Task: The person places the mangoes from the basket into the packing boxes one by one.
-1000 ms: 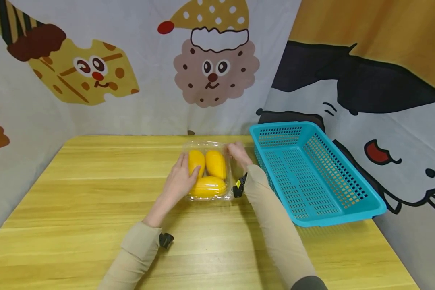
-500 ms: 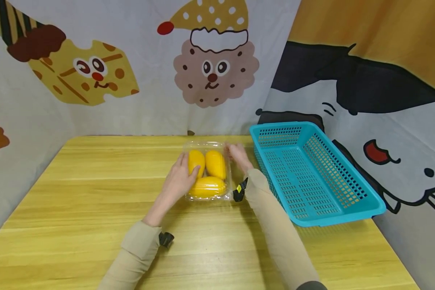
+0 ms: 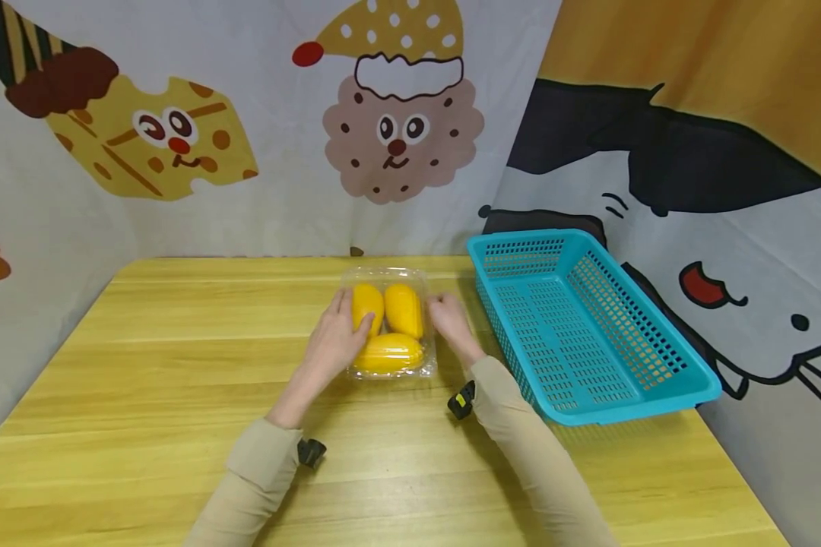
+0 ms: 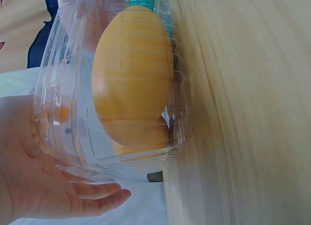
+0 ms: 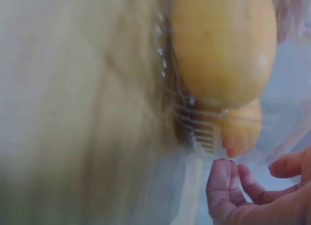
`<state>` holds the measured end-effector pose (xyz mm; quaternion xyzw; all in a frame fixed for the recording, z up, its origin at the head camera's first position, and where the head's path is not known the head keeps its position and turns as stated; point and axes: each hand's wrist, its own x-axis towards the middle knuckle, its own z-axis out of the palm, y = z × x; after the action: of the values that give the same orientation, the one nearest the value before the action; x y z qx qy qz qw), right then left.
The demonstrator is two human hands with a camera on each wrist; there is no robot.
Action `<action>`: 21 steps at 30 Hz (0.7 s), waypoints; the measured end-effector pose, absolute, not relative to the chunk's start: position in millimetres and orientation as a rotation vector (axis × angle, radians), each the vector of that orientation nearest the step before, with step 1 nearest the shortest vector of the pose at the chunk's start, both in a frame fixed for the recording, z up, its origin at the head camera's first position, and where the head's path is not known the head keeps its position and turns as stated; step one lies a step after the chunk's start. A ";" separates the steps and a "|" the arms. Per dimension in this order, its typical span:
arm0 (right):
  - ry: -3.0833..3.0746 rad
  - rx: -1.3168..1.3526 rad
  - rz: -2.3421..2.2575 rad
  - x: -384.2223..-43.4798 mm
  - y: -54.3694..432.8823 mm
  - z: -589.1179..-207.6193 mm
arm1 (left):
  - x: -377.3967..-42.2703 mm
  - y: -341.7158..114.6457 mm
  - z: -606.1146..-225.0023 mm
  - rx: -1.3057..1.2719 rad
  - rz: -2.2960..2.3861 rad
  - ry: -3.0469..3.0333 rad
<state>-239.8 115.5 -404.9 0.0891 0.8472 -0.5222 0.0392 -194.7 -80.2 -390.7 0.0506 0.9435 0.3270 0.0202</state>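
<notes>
A clear plastic clamshell container (image 3: 429, 357) sits on the table with three yellow mangoes, one mango (image 3: 388, 354) lying crosswise in front of two others. My left hand (image 3: 335, 334) holds the container's left side, thumb over the lid; in the left wrist view its fingers (image 4: 104, 198) stretch along the wall. My right hand (image 3: 451, 319) is at the right side of the container with loosely bent fingers. The right wrist view shows its thumb and fingertips parted, close to the container's edge, with nothing between them.
An empty turquoise plastic basket (image 3: 581, 414) stands on the right of the wooden table (image 3: 144, 425), close beside the right forearm. Behind the table hangs a cloth (image 3: 246, 228) printed with cartoon figures.
My right hand has moved from the container's far right corner toward me along its right side. My left hand keeps its place on the container.
</notes>
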 end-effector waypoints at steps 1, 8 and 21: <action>2.601 0.275 -1.562 -234.3 116.1 -403.7 | -194.6 -80.1 -390.4 0.156 1.015 2.927; 2.640 0.202 -1.397 -201.3 120.7 -402.3 | -195.1 -79.7 -390.3 0.159 1.025 2.930; 2.555 0.065 -1.411 -149.1 132.5 -403.8 | -195.8 -78.4 -393.2 0.168 1.043 2.931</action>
<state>-149.1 132.5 -403.8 0.0220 0.8698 -0.4803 0.1108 -195.8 -78.4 -393.2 0.0541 0.9407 0.3347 0.0133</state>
